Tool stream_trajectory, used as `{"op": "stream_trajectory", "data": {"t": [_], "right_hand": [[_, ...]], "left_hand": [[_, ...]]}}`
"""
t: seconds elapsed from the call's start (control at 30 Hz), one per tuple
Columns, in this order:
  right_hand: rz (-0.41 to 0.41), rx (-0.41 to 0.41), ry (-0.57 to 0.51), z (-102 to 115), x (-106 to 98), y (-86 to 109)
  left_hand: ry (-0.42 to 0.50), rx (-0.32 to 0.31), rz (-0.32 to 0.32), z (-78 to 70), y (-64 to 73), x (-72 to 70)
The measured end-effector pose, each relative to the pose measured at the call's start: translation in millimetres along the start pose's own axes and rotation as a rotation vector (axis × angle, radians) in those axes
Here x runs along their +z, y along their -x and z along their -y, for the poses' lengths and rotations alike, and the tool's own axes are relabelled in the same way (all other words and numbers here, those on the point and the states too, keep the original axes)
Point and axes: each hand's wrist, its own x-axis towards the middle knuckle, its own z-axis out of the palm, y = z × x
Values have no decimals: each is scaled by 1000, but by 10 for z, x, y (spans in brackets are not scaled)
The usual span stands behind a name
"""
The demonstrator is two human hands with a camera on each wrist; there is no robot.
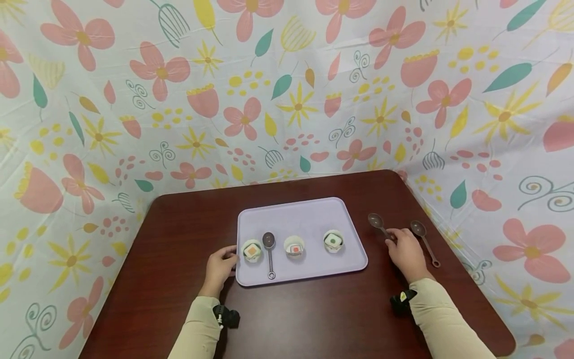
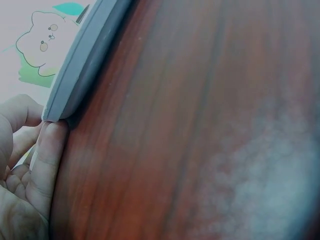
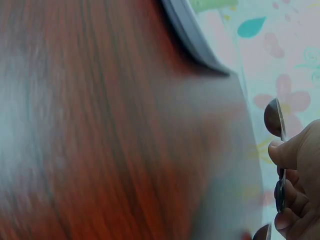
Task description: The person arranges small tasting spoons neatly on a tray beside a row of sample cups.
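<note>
My left hand [image 1: 217, 271] grips the left edge of a pale lilac tray [image 1: 296, 213]; in the left wrist view, fingers [image 2: 50, 150] meet the tray's rim [image 2: 80, 65]. Three small round whitish cups, the left [image 1: 251, 251], middle [image 1: 294, 247] and right [image 1: 333, 241], stand on the tray, with orange, red and green marks showing in them. Between the left and middle cups lies a dark spoon [image 1: 269, 245]. Right of the tray, my right hand [image 1: 405, 254] pinches a brown spoon [image 1: 376, 221] by its handle, its bowl [image 3: 273, 117] pointing away from me.
Another brown spoon [image 1: 419, 229] lies right of my right hand, near the table's right edge. The dark red-brown wooden table [image 1: 287, 319] has rounded corners. A flower-patterned cloth [image 1: 269, 99] hangs behind it and at both sides.
</note>
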Motion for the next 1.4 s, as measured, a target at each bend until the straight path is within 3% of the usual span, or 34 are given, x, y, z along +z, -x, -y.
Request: {"op": "stream_trajectory", "data": {"t": [1.13,1.4], "right_hand": [[41,-98,-72,980,294,-109],[61,-108,-97,1302,402,-100]], "left_hand": [[4,19,-6,21,11,7],[-13,8,-9,-4,-3,1]]}}
